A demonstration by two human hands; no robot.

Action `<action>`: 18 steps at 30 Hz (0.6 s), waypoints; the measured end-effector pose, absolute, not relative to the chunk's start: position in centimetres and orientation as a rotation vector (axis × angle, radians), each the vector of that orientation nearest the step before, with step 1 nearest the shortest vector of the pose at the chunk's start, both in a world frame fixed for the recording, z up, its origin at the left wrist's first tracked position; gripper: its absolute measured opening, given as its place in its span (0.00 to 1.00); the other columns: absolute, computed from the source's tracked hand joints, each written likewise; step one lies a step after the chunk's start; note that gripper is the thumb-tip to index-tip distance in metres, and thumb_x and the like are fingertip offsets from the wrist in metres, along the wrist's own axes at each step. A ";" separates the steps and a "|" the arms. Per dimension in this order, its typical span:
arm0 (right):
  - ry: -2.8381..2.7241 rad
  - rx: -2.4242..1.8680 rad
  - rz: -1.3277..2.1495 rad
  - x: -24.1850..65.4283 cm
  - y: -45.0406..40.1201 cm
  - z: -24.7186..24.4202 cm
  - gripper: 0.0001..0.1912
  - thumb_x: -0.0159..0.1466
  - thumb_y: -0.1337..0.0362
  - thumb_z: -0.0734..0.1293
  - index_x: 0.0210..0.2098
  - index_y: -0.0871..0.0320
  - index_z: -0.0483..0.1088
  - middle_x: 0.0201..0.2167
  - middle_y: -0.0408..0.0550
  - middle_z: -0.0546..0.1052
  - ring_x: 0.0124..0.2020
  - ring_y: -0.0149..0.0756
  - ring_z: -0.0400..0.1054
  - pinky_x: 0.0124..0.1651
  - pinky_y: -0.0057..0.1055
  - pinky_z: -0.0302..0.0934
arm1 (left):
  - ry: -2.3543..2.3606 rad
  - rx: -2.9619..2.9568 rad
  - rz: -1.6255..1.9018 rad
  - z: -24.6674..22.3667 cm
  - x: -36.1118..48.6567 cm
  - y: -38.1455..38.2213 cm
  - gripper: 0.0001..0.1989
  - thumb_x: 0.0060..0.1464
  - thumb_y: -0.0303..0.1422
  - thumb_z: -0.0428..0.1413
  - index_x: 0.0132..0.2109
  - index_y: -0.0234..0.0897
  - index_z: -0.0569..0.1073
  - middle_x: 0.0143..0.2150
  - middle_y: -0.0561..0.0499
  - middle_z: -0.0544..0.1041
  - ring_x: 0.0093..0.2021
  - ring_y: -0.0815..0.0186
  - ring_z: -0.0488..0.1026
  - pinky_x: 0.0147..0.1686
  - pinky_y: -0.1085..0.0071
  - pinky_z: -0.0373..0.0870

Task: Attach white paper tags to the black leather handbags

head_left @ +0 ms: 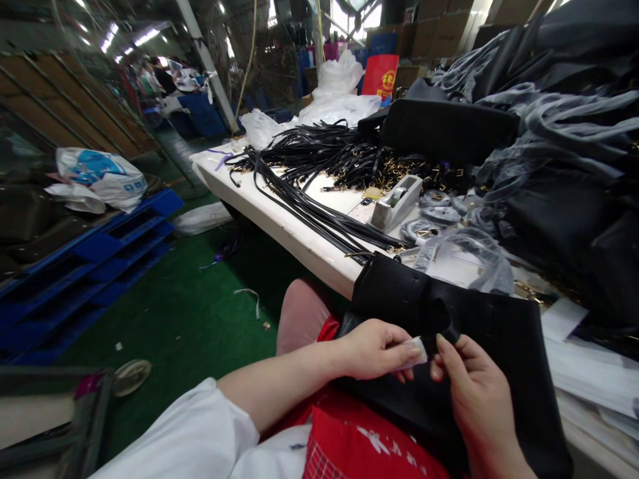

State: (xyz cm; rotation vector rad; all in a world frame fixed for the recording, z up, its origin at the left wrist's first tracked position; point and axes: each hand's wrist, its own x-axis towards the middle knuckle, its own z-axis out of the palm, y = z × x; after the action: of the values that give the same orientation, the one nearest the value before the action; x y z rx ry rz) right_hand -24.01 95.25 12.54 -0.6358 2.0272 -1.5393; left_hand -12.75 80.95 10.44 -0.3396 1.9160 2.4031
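Observation:
A black bag (504,339) lies across my lap and leans against the table edge. Above it, my right hand (472,379) pinches a black strap (452,329) that curls up in a loop between thumb and fingers. My left hand (379,349) is closed at the strap's other side, its thumb pressed on the fingers. At that thumb's tip is a small white piece (417,352), perhaps tape or wrapping; I cannot tell which. The hands are close together but apart, and the left fingertips are partly hidden.
The white table (279,229) carries long black straps (309,209), a tape dispenser (397,203), plastic-wrapped handles (464,256) and piled black bags (564,199). A blue pallet (90,253) stands at left on the green floor (190,299). People are far back.

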 end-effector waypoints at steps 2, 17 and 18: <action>1.986 -0.542 -1.610 -24.1 95.3 12.2 0.17 0.62 0.49 0.69 0.29 0.56 0.68 0.17 0.38 0.68 0.20 0.26 0.60 0.26 0.22 0.56 | 2.021 -0.328 2.304 10.4 -12.7 80.7 0.28 0.56 0.56 0.52 0.40 0.32 0.74 0.28 0.51 0.74 0.28 0.71 0.73 0.31 0.75 0.69; 1.857 -0.401 -1.704 -24.7 95.1 12.1 0.17 0.52 0.53 0.77 0.29 0.56 0.70 0.24 0.43 0.75 0.27 0.32 0.69 0.31 0.25 0.64 | 1.984 -0.340 2.253 10.6 -12.4 80.4 0.29 0.56 0.58 0.50 0.38 0.33 0.73 0.30 0.50 0.76 0.29 0.68 0.74 0.31 0.73 0.70; 1.843 -0.403 -1.693 -24.7 95.1 12.0 0.17 0.52 0.53 0.77 0.30 0.56 0.70 0.24 0.43 0.75 0.27 0.32 0.69 0.31 0.25 0.64 | 2.020 -0.343 2.221 10.6 -12.4 80.4 0.28 0.57 0.57 0.49 0.37 0.33 0.73 0.30 0.50 0.76 0.29 0.68 0.74 0.32 0.74 0.69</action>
State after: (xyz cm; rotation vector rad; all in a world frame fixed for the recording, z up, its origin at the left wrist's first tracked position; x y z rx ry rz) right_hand -24.66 95.08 12.04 -0.4033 1.8431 -1.6928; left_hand -12.45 80.38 10.64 -0.3427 2.0198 2.2210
